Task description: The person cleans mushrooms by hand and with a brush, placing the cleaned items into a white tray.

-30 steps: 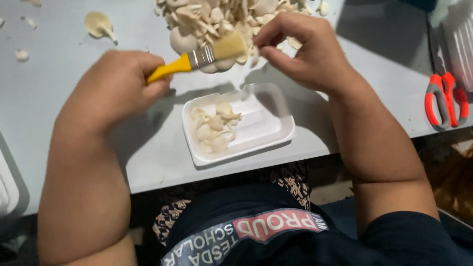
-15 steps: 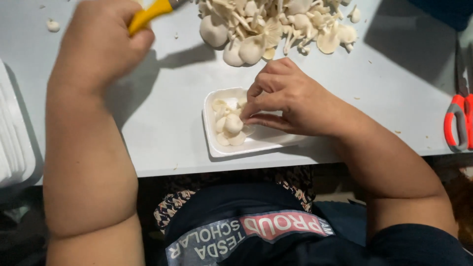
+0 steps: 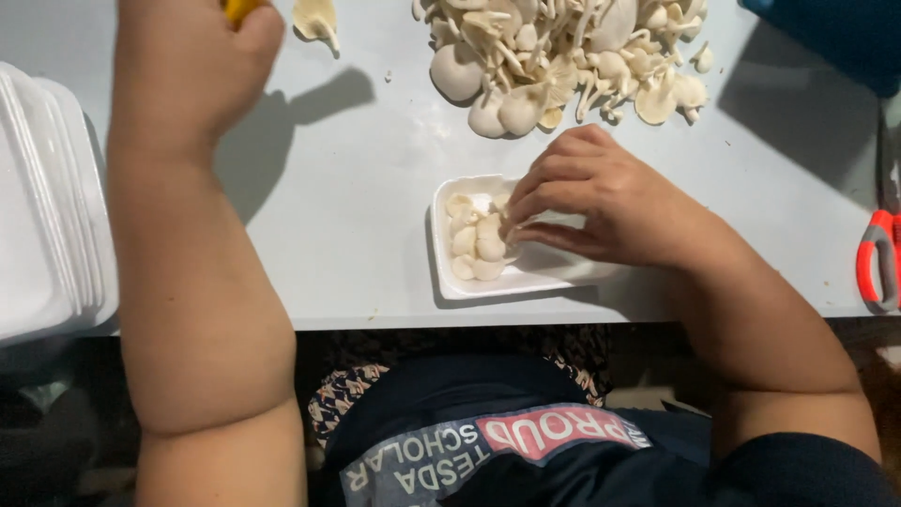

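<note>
Mushrooms are being packed: the right hand (image 3: pixel 601 202) rests over a shallow white foam tray (image 3: pixel 526 282) on the pale grey worktop (image 3: pixel 357 216), its fingers (image 3: pixel 540 188) drawn narrow and pinched at the small cream-coloured mushroom caps (image 3: pixel 477 242) lying at the far-left end of the tray. Whether a cap is actually between the fingertips cannot be told. The rest of the tray, under the palm, looks bare.

The left hand (image 3: pixel 192 66) is raised off to the far left of the tray and closed around a yellow handle (image 3: pixel 239 9), of which only a stub shows at the top edge. Just beyond the right hand's knuckles lies a loose heap of pale oyster mushrooms (image 3: pixel 563 56); a single stray cap (image 3: pixel 314 19) lies near the left hand. A stack of white foam trays (image 3: pixel 47 207) sits left of the left forearm, and red-handled scissors (image 3: pixel 878 263) lie right of the right wrist.

By my reading, the step is laying cleaned caps in the tray; the next move calls for releasing cleanly and reaching up to the heap.
</note>
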